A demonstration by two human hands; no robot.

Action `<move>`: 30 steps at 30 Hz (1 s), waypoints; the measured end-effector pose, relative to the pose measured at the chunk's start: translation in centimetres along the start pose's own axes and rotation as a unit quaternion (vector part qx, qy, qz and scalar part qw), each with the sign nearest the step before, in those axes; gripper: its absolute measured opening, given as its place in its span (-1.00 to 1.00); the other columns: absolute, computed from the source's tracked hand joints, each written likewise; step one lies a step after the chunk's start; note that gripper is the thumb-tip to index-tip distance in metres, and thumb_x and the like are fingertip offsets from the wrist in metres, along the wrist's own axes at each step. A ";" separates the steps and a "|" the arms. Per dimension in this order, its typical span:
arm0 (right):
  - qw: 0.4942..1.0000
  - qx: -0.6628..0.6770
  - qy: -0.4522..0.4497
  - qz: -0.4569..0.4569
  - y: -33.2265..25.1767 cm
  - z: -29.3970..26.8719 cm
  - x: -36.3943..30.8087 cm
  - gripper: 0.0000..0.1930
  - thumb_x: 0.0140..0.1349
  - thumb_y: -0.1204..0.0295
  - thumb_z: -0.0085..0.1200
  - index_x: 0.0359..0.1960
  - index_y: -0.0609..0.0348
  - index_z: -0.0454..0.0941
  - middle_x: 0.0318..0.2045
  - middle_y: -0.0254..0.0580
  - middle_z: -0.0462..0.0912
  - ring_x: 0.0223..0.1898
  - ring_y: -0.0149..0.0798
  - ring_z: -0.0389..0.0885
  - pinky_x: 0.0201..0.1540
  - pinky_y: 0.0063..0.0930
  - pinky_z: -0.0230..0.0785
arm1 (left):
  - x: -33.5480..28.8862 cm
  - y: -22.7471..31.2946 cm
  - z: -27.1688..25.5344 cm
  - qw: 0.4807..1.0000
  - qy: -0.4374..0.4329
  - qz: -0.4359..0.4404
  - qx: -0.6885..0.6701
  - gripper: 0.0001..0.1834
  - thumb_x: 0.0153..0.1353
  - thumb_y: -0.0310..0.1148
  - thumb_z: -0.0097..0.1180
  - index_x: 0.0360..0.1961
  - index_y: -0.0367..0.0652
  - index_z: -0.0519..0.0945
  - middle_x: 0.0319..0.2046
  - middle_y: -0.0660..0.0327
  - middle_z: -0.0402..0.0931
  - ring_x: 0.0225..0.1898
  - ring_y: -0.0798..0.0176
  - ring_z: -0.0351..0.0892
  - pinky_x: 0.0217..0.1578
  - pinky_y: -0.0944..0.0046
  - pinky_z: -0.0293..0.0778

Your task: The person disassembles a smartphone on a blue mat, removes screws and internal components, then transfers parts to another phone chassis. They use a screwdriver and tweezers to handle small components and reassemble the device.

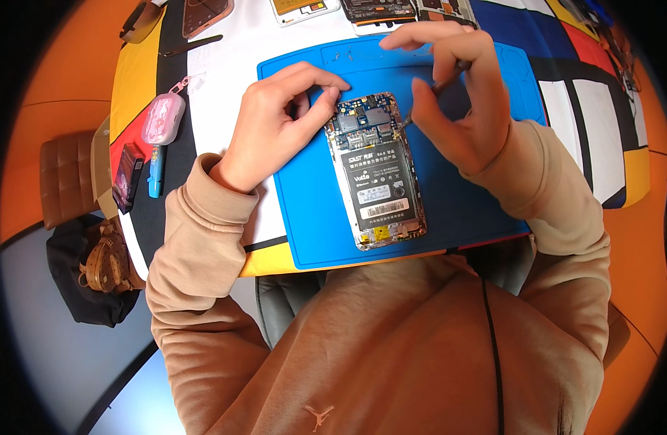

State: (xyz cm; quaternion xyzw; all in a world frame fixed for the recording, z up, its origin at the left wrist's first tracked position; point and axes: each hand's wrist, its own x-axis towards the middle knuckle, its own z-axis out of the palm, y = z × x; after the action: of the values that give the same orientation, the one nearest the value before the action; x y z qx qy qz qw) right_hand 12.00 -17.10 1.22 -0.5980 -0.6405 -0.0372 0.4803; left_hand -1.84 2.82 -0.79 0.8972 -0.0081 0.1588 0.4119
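Observation:
An opened smartphone [385, 170] lies on a blue work mat [304, 210], its back off. The circuit board [362, 119] shows at its far end, and a dark battery [380, 185] fills the middle. My left hand [279, 119] is closed at the far left corner, thumb and forefinger pinching the phone's edge. Above the right edge, my right hand [464, 101] is closed around a slim dark tool [441, 88]. The tool's thin tip reaches the board's right side near a metal part. Fingers hide most of the tool, so its exact kind is unclear.
Other opened phones [377, 11] and a phone [206, 16] lie along the far edge, near black tweezers [192, 46]. At left are a pink case [163, 118], a blue pen-like item [155, 172], a dark box [129, 176] and a tape roll [141, 22].

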 end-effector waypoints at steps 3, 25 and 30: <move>1.000 -0.008 0.030 0.000 -0.1 0.1 0.4 -0.70 0.11 0.75 -0.02 -0.23 0.12 0.20 0.02 0.08 0.55 -0.13 -0.30 0.46 0.02 -0.45 0.27 | 0.0 -0.1 0.0 1.000 0.000 0.003 0.001 -0.84 0.24 -0.38 0.15 -0.23 -0.19 0.68 -0.43 0.23 0.54 -0.62 0.44 0.29 -0.56 0.43 0.26; 0.999 -0.029 0.014 -0.036 1.3 0.0 -0.5 -0.69 0.13 0.75 0.01 -0.18 0.15 0.23 0.00 0.01 0.57 -0.23 -0.38 0.43 -0.24 -0.62 0.35 | 0.0 -0.1 0.1 1.000 0.001 0.008 0.006 -0.85 0.24 -0.38 0.15 -0.23 -0.19 0.68 -0.43 0.24 0.54 -0.62 0.44 0.30 -0.57 0.43 0.25; 0.999 -0.017 0.019 -0.047 0.7 0.0 -0.3 -0.70 0.13 0.75 0.02 -0.18 0.16 0.25 -0.01 0.00 0.57 -0.23 -0.37 0.46 -0.25 -0.63 0.39 | 0.0 -0.1 0.0 1.000 -0.002 0.004 0.006 -0.85 0.24 -0.38 0.15 -0.23 -0.19 0.68 -0.43 0.23 0.54 -0.62 0.45 0.29 -0.57 0.43 0.25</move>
State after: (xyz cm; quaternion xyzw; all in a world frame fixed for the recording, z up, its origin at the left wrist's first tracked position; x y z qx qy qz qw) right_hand 12.48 -17.08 0.67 -0.5742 -0.6578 -0.0821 0.4804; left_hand -1.86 2.88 -0.82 0.9000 -0.0116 0.1592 0.4056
